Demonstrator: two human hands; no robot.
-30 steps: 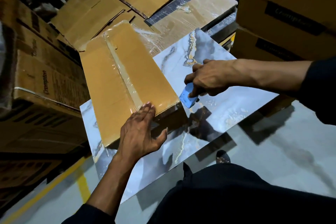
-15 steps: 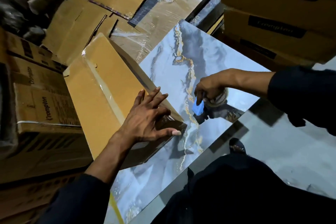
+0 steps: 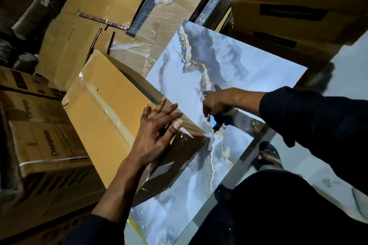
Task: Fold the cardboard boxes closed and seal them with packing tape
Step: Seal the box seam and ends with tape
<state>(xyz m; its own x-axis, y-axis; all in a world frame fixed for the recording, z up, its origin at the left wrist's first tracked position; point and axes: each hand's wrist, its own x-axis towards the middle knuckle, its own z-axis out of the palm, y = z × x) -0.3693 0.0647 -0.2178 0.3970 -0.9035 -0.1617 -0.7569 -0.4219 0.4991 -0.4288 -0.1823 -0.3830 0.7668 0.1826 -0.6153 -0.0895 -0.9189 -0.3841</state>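
A long flat cardboard box [image 3: 103, 109] lies on a marble-patterned slab [image 3: 229, 77], closed, with clear tape along its top seam and over its near end. My left hand [image 3: 157, 135] rests flat on the box's near end, fingers spread and straight, over the taped corner. To the right, my right hand [image 3: 217, 103] is low over the slab and grips a tape roll with a blue cutter piece [image 3: 214, 123] showing under the fingers; the roll itself is mostly hidden by the hand.
Printed cartons [image 3: 45, 139] are stacked at the left, and more cartons [image 3: 294, 12] at the upper right. Flattened and plastic-wrapped cardboard [image 3: 155, 32] lies behind the box. My foot in a sandal [image 3: 268, 155] stands on the pale floor beside the slab.
The view has swung left and closer. My left hand slid from the box's top edge over its taped end, fingers spreading. My right hand with the tape tool drew away from the box and lowered toward the slab.
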